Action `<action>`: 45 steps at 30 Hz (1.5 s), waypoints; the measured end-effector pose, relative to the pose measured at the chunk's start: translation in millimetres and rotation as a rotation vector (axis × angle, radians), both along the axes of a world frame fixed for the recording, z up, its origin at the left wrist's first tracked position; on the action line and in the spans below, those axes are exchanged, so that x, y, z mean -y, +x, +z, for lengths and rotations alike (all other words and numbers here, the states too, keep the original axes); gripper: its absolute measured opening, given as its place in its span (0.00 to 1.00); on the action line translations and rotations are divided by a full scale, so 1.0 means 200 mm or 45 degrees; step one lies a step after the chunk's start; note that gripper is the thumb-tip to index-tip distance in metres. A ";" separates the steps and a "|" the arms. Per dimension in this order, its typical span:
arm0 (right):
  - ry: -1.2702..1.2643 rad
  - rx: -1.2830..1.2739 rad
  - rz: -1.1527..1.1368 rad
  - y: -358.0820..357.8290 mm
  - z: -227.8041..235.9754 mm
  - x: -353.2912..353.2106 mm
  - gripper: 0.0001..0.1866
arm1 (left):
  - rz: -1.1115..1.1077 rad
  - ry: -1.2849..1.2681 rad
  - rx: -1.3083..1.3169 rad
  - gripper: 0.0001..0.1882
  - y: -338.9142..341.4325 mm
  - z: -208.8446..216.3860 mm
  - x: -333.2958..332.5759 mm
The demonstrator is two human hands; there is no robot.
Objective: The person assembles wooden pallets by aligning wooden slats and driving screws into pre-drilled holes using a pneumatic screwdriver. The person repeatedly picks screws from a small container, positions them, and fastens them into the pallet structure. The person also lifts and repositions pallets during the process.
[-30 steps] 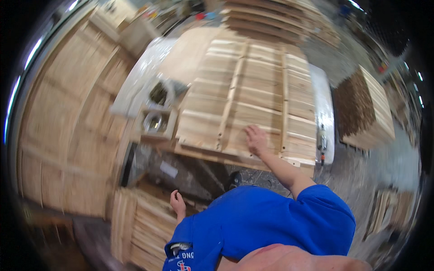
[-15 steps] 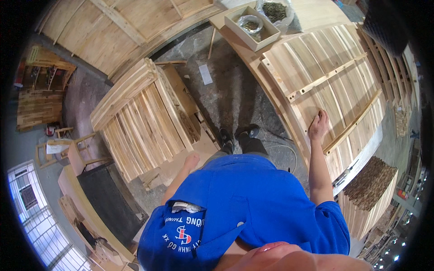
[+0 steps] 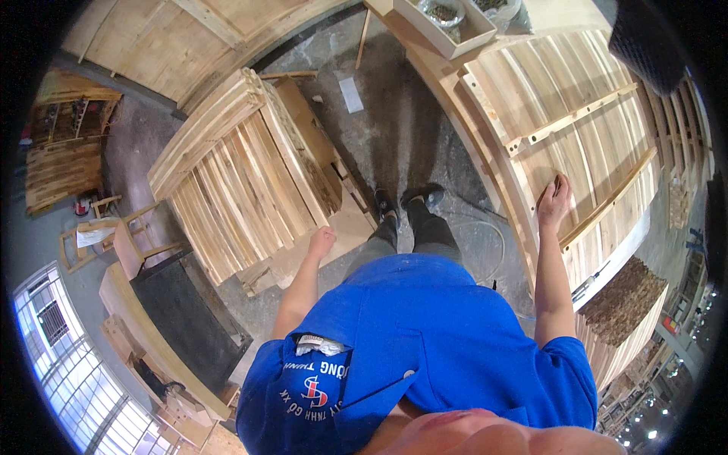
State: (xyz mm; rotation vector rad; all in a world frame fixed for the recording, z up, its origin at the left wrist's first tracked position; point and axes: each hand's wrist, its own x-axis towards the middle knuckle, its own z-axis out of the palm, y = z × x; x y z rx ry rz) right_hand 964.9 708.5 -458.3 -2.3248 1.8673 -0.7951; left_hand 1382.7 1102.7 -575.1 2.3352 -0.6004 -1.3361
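My left hand (image 3: 322,242) is closed, hanging beside the near corner of a stack of pale wooden slatted panels (image 3: 241,199); what it holds, if anything, is hidden. Over a slatted wooden panel (image 3: 531,91) on the right-hand table is my right hand (image 3: 555,203), its fingers curled together. Anything within them is too small to make out. Two wooden battens cross that panel: a far batten (image 3: 572,120) with dark holes, and a near batten (image 3: 609,199) just right of my right hand.
A shallow box (image 3: 453,47) holding a bag of small parts stands at the table's far end, a second bag (image 3: 516,17) beside it. On the floor between stack and table lie a white paper (image 3: 350,95) and a hose (image 3: 500,246). Small wood pieces (image 3: 626,303) are piled at right.
The view has shifted, with the table now farther right. My left hand has come forward and up beside the stack. The right hand stays over the panel, fingers curled.
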 end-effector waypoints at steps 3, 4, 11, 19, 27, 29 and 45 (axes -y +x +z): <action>0.042 0.062 0.023 0.00 -0.01 0.00 0.17 | 0.061 0.050 -0.097 0.15 -0.02 -0.03 -0.05; 0.047 0.065 0.025 0.00 -0.01 0.00 0.16 | 0.047 0.049 -0.095 0.15 -0.03 -0.03 -0.06; 0.038 0.056 0.034 0.01 -0.01 0.01 0.16 | 0.025 0.087 -0.183 0.17 -0.07 -0.03 -0.12; -0.047 -0.012 0.054 0.00 -0.01 0.03 0.15 | -0.124 0.089 -0.127 0.17 -0.02 -0.02 0.00; -0.094 0.027 -0.019 -0.02 0.04 0.02 0.15 | -0.427 -0.115 -0.082 0.19 0.01 0.02 0.47; -0.063 0.040 -0.092 -0.01 0.07 0.01 0.15 | -0.566 -0.075 -0.069 0.20 -0.02 0.05 0.68; -0.649 2.676 -1.491 -1.43 0.06 -0.98 0.14 | -1.458 -0.151 0.184 0.25 -0.59 0.63 1.75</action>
